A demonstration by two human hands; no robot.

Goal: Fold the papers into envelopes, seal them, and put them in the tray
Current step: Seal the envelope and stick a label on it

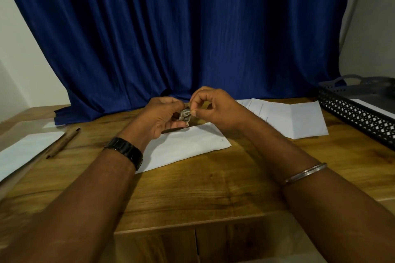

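Observation:
A folded white paper envelope [183, 145] lies on the wooden table [192, 194] in front of me. Just above its far edge, my left hand [160, 116] holds a small grey object [185, 115], perhaps a tape roll or sticker pad. My right hand [211, 107] pinches the top of that same object with thumb and forefinger. A second sheet of white paper [295, 119], partly folded and printed, lies to the right. The black perforated tray [361, 113] stands at the right edge with a white sheet in it.
A brown pencil [63, 143] lies at the left beside white paper [23, 153]. A blue curtain [192, 28] hangs behind the table. A grey basket [342, 83] sits behind the tray. The table's front edge runs close below my forearms.

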